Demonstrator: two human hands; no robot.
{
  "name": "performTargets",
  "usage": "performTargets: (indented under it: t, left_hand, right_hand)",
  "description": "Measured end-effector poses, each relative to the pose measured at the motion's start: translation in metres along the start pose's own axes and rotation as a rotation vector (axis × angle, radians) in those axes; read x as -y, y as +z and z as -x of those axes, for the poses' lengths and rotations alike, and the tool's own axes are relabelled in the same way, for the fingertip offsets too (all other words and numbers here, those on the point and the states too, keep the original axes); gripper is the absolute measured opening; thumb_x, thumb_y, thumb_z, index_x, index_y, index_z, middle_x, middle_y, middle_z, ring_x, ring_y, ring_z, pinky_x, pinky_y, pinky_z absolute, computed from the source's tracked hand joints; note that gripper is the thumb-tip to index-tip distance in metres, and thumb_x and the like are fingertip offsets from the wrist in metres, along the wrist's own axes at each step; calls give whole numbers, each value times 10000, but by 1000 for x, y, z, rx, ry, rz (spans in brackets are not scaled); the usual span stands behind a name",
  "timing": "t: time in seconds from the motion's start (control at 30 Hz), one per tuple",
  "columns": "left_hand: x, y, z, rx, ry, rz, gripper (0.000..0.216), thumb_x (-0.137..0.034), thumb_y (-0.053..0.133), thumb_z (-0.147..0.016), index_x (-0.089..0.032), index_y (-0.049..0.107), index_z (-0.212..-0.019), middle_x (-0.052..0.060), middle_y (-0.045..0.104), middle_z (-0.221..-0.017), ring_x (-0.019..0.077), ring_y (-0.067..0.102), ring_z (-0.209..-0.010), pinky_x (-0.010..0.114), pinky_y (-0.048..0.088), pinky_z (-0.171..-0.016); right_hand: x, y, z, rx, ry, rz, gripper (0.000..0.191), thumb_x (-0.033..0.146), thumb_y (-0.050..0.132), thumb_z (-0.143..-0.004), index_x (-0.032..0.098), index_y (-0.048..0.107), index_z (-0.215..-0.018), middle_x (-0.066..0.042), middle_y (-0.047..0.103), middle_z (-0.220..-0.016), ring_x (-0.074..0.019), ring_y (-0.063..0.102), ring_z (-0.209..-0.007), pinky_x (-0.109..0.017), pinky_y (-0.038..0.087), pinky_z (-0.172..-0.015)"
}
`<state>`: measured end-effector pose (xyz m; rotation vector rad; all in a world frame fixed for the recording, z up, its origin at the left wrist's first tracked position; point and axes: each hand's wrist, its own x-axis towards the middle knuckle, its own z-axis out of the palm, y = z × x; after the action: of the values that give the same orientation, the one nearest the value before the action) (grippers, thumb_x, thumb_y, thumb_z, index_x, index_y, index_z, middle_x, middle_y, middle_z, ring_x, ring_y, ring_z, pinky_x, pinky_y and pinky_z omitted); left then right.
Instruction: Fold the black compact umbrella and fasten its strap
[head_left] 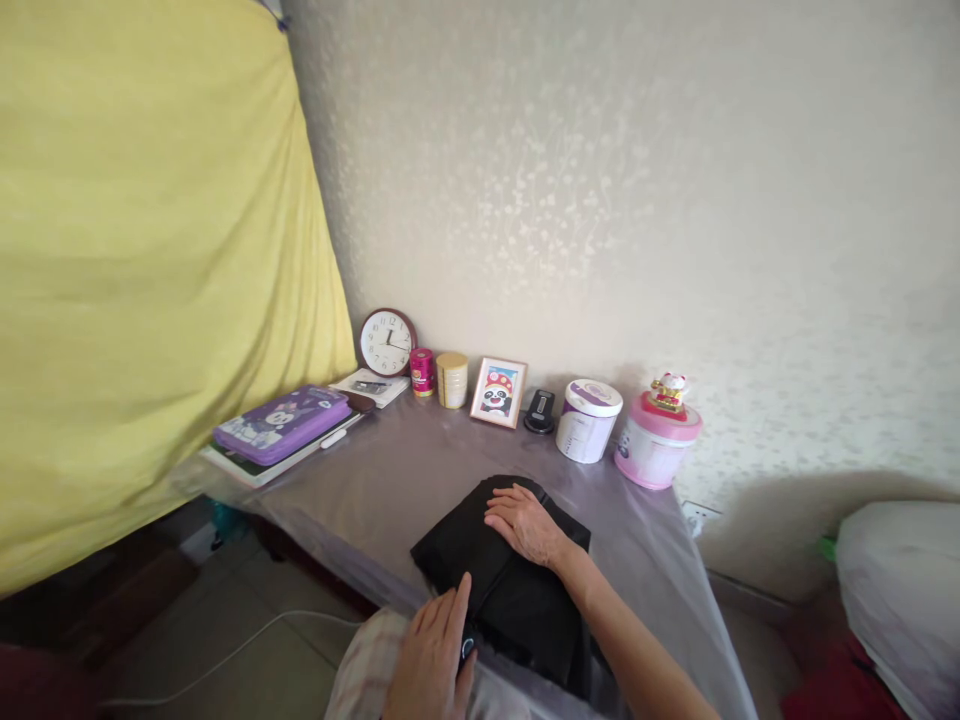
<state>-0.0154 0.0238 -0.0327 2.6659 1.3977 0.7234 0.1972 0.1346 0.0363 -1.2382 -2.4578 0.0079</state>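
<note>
What looks like a black folding umbrella (517, 605) lies collapsed at the front of the table, its loose fabric spread in overlapping folds. My left hand (435, 645) is at its near left side, thumb and fingers closed around a dark handle-like end that shows a small pale ring. Most of that end is hidden by the hand. My right hand (529, 525) rests flat on top of the black fabric, fingers stretched out and slightly apart, pointing to the far left.
Along the wall stand a clock (388, 342), a pink can (421, 372), a yellow-lidded jar (452, 381), a panda picture frame (499, 392), a black device (539, 411), a white tub (589, 421) and a pink tub (658, 445) bearing a cat figurine (668, 391). A purple case (282, 424) lies left.
</note>
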Motion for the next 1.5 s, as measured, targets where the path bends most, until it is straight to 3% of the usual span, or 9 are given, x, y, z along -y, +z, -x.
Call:
performTargets:
  t: [0.2,0.4,0.5,0.67,0.83,0.93,1.03,1.23,1.5]
  left_hand:
    - [1,8,2,-27,-33,-13,658,-172,432,-786,-121,269,-1422,124,575,-1252,231,558,-1081,368,451,-928]
    - [1,13,6,-13,-90,0,653,-212,442,-818,-180,248,-1441,118,545,-1284,238,549,-1111,368,456,-928]
    - [-3,12,7,-10,-150,-10,642,-188,436,-816,-205,266,-1435,125,447,-1381,251,489,-1206,371,443,-952]
    - [-9,8,5,-62,-120,-6,682,-132,423,-777,-189,250,-1435,113,159,-1542,263,415,-1279,373,427,-975]
    - [-5,4,3,-30,-56,12,713,-149,427,-783,-183,187,-1453,74,357,-1473,225,470,-1220,356,420,-984]
    - [-2,3,3,-3,-59,21,688,-160,439,-783,-158,232,-1439,86,449,-1411,225,478,-1211,364,415,-993]
    - [-3,0,2,20,-73,29,646,-171,437,-795,-145,283,-1421,94,466,-1396,226,478,-1215,371,407,-1001]
    - [-9,-12,-1,105,-160,76,616,-186,414,-825,-156,282,-1425,92,358,-1470,222,436,-1257,391,382,-1022]
    - [-9,-9,-2,48,-160,66,592,-193,421,-830,-167,303,-1409,87,343,-1479,213,437,-1262,383,377,-1029]
  right_hand:
    - [-22,2,-23,-70,296,168,262,283,446,-953,204,691,-1003,-96,661,-1156,-240,539,-1166,-419,359,-1010]
    - [-9,5,-17,-49,-16,28,289,322,423,-966,218,692,-952,-26,721,-972,-159,571,-1112,-300,366,-1011]
    - [-18,6,-18,-61,109,77,279,303,446,-951,219,703,-880,-42,720,-957,-198,594,-1073,-356,399,-979]
    - [-42,-8,-24,-170,263,97,327,250,362,-965,195,684,-987,-99,685,-1066,-227,598,-1054,-379,448,-920]
    - [-34,-5,-25,-74,116,16,279,303,434,-946,247,706,-916,-15,723,-938,-178,598,-1057,-305,450,-927]
    - [-35,1,-26,-100,185,36,292,284,441,-939,225,711,-845,-50,724,-908,-212,623,-999,-367,457,-915]
    - [-40,-4,-23,-186,280,59,295,263,407,-944,195,695,-949,-107,686,-1056,-236,599,-1044,-410,452,-922]
    - [-31,-39,18,-299,150,-40,273,252,409,-936,227,658,-1047,-67,668,-1096,-209,601,-1039,-394,462,-945]
    - [-14,-55,114,-272,249,22,329,165,376,-894,256,621,-1094,-51,622,-1180,-191,639,-993,-347,537,-862]
